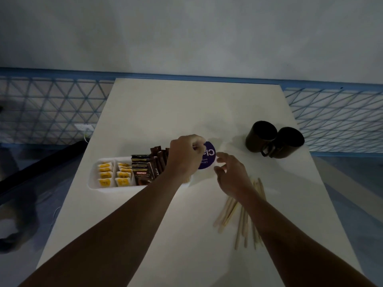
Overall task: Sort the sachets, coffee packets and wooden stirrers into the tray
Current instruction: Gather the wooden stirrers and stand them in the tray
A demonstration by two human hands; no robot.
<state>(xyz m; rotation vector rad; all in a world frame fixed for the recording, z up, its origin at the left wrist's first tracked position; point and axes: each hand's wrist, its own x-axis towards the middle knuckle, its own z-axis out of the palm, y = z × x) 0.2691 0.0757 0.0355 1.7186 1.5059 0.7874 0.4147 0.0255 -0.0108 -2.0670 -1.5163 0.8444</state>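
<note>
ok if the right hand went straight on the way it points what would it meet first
Most likely the white item with the round purple label, just ahead of the right hand; the left hand lies beyond. Depth is unclear.

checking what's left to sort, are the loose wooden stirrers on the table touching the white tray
Apart. The head view shows the wooden stirrers lying on the table right of the white tray, with bare tabletop between them.
</note>
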